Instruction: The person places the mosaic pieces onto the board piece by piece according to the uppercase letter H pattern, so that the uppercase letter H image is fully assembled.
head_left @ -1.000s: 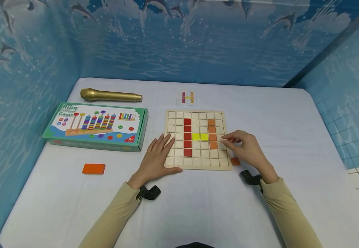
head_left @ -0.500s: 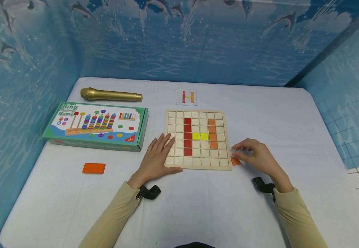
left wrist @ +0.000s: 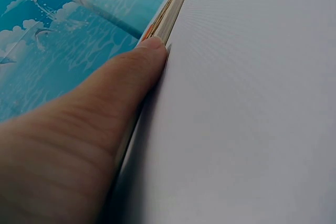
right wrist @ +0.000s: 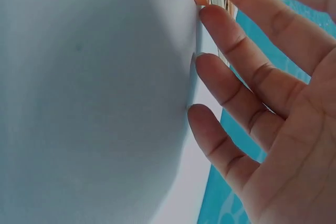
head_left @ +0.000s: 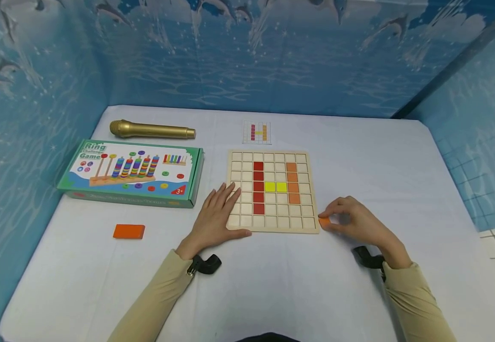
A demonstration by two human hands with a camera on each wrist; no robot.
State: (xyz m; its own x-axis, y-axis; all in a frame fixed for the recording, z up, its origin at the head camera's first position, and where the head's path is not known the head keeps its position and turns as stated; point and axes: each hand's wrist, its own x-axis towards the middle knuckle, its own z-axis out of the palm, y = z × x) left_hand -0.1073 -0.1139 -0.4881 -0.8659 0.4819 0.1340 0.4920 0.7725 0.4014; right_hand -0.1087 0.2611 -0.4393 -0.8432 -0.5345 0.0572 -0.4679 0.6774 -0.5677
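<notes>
Right hand [head_left: 354, 223] curled at the near right corner of the wooden grid board [head_left: 270, 228], thumb and forefinger pinching a small orange tile [head_left: 324, 221] lying on the white tablecloth [head_left: 273, 285] just beside the board's edge. Left hand [head_left: 215, 216] flat, fingers straight, resting on the board's near left corner, thumb along its front edge, holding nothing. On the board: a red column, two yellow tiles, an orange column. Beyond it, a small pattern card [head_left: 256, 132]. Well to the left, a ring game box [head_left: 132, 173], a gold microphone [head_left: 151, 129], an orange block [head_left: 129, 231].
</notes>
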